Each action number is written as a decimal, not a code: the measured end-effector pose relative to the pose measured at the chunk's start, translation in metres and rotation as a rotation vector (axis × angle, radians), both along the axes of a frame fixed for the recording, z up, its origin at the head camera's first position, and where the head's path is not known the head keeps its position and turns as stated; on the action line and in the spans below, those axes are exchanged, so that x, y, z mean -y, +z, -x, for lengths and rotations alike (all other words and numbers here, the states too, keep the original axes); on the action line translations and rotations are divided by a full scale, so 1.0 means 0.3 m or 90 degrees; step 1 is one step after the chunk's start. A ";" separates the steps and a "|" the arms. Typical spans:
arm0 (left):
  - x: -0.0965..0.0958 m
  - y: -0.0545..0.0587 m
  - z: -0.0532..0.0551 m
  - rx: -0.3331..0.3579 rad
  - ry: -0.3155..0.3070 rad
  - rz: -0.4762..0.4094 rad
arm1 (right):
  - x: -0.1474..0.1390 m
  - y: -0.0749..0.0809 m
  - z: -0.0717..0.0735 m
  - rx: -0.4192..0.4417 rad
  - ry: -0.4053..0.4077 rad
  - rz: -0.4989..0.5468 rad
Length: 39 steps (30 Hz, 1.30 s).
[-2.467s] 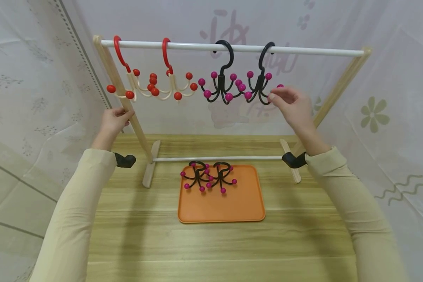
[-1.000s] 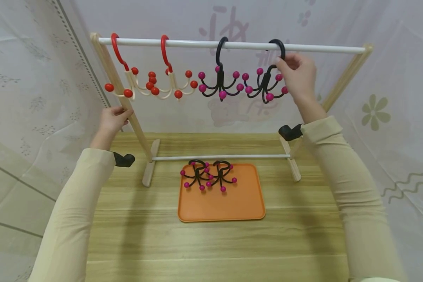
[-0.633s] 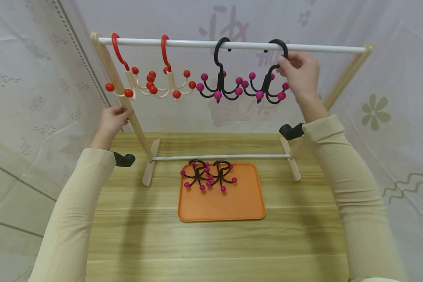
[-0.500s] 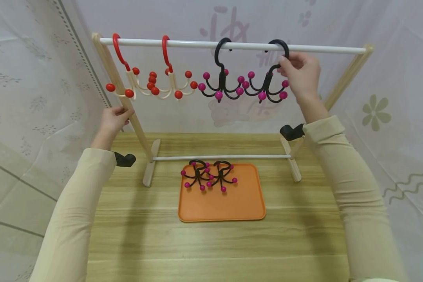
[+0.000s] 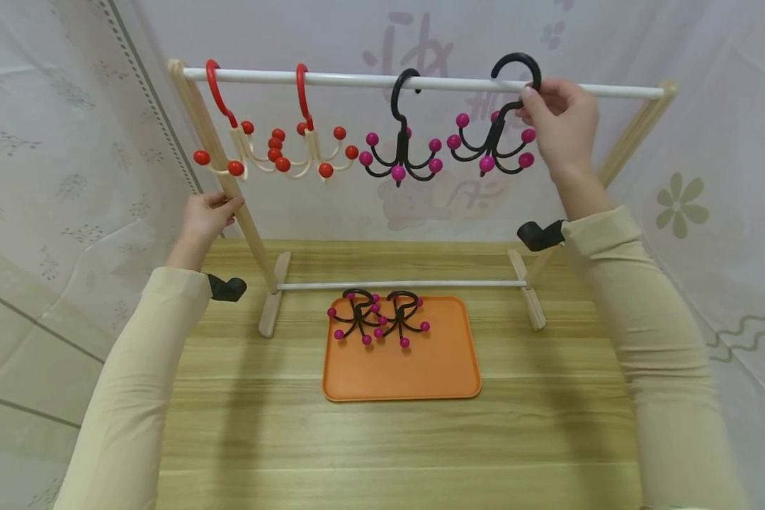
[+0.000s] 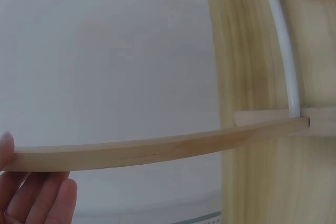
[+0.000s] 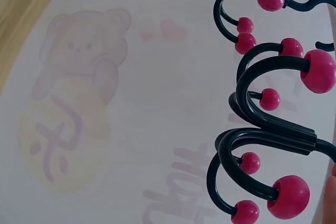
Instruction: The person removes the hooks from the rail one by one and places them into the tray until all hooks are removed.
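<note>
My right hand (image 5: 564, 127) pinches the neck of a black hook hanger (image 5: 494, 138) with pink ball tips, at the right of the white rod (image 5: 357, 80). Its hook stands raised, the tip above the rod in the head view. In the right wrist view the curved arms of the hanger (image 7: 278, 135) fill the right side, with a fingertip at the edge. My left hand (image 5: 205, 218) grips the rack's left wooden post (image 5: 245, 219), fingers and thumb on either side of the post (image 6: 131, 153) in the left wrist view. Left of the held hanger hangs a second black hanger (image 5: 401, 145).
Two red-hooked hangers with cream arms, one at the far left (image 5: 239, 145) and one beside it (image 5: 311, 142), hang from the rod. An orange tray (image 5: 414, 375) on the wooden table (image 5: 389, 446) bears two black hangers (image 5: 400, 315). A lower white bar (image 5: 433, 284) joins the rack's feet.
My right hand went from the held hanger's ball-tipped arms up to its neck, then lifted it up and right, its hook rising off the rod. The left hand stays on the post.
</note>
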State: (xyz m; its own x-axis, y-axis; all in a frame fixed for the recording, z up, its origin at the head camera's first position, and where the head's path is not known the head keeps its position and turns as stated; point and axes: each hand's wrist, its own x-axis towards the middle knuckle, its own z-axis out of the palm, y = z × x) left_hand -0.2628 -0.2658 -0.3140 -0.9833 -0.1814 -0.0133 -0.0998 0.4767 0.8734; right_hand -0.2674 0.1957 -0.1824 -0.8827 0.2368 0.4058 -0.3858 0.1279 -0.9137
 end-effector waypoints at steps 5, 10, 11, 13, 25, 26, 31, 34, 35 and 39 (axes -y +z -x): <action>0.000 -0.001 0.004 0.000 -0.005 -0.005 | -0.027 -0.002 0.004 -0.026 0.040 0.027; 0.002 -0.003 0.004 0.001 -0.001 -0.006 | -0.054 -0.009 -0.010 -0.035 0.092 0.045; 0.003 -0.002 0.004 0.001 -0.001 -0.005 | -0.059 -0.011 -0.015 -0.039 0.102 0.047; 0.003 -0.002 0.005 0.001 0.001 -0.003 | -0.069 -0.018 -0.028 -0.040 0.118 0.043; 0.004 -0.013 0.011 -0.008 0.009 0.019 | -0.118 -0.123 -0.084 -0.040 0.156 -0.035; 0.005 -0.015 0.011 -0.008 0.009 0.019 | -0.122 -0.136 -0.087 -0.035 0.156 -0.039; 0.004 -0.016 0.011 -0.012 0.012 0.007 | -0.132 -0.208 -0.098 -0.028 0.170 -0.052; 0.002 -0.013 0.011 -0.010 0.015 0.002 | -0.134 -0.254 -0.106 -0.025 0.180 -0.070; 0.002 -0.013 0.012 -0.008 0.016 0.000 | -0.134 -0.270 -0.109 -0.020 0.186 -0.071; 0.000 -0.010 0.010 -0.005 0.015 -0.001 | -0.133 -0.329 -0.122 0.004 0.192 -0.104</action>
